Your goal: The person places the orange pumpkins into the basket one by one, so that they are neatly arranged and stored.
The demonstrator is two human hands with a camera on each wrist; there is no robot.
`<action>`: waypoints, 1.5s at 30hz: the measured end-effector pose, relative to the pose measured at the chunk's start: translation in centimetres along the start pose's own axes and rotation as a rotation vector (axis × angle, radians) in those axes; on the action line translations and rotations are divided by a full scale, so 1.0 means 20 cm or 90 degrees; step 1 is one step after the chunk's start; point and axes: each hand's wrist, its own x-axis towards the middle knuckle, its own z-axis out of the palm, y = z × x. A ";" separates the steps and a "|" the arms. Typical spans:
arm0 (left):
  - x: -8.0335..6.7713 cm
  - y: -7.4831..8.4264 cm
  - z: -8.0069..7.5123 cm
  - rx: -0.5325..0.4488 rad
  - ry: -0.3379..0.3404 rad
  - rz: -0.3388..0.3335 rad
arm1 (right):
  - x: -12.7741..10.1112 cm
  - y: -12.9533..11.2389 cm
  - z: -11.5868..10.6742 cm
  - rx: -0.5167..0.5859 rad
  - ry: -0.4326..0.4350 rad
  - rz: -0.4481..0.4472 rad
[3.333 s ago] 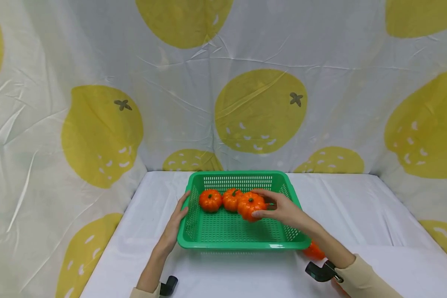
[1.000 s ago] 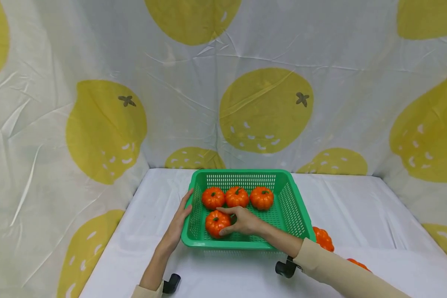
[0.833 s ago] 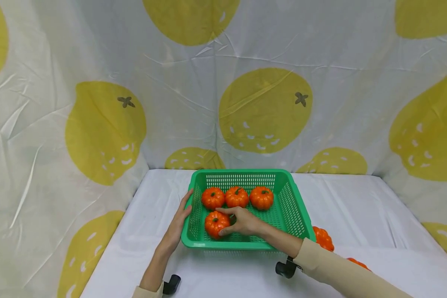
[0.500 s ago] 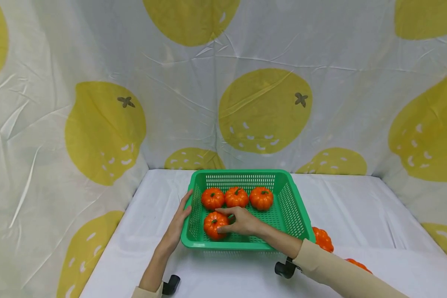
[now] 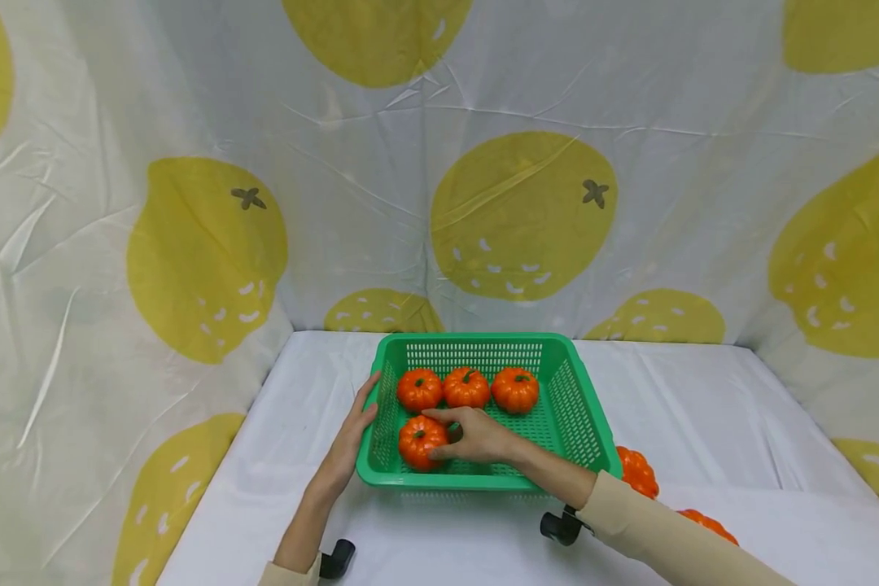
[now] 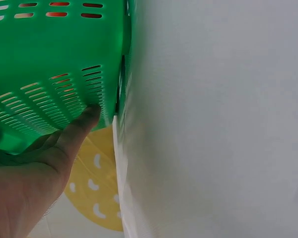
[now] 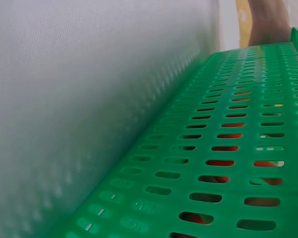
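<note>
From the head camera, four orange pumpkins sit in the one green basket [image 5: 582, 423]: a row of three [image 5: 467, 388] just beyond the right hand [image 5: 476, 435], and a fourth pumpkin [image 5: 421, 441] that this hand's curled fingers and thumb hold at the basket's near left corner. Two more pumpkins [image 5: 636, 471] lie on the white table [image 5: 703, 423] outside the basket, beside the right forearm. That arm reaches in over the basket's near wall. The left hand [image 5: 350, 443] lies flat against the outside of the left wall, fingers straight.

The left wrist camera shows the left hand [image 6: 37, 173] with a straight finger pressed on the slotted green wall [image 6: 54, 54]; orange shows through the slots.

The right wrist camera shows only the basket's slotted wall [image 7: 238, 139] close up, orange behind the slots, and the white cloth; the right hand is out of sight there.
</note>
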 end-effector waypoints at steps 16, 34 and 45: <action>0.00 0.01 0.00 -0.004 -0.004 0.002 | -0.03 -0.02 -0.08 0.007 0.049 0.029; 0.01 0.00 0.00 0.001 -0.002 -0.010 | -0.86 0.20 -0.59 -0.110 0.276 0.182; 0.00 0.00 0.00 -0.001 -0.007 -0.005 | -1.16 0.51 -0.43 -0.107 0.269 0.252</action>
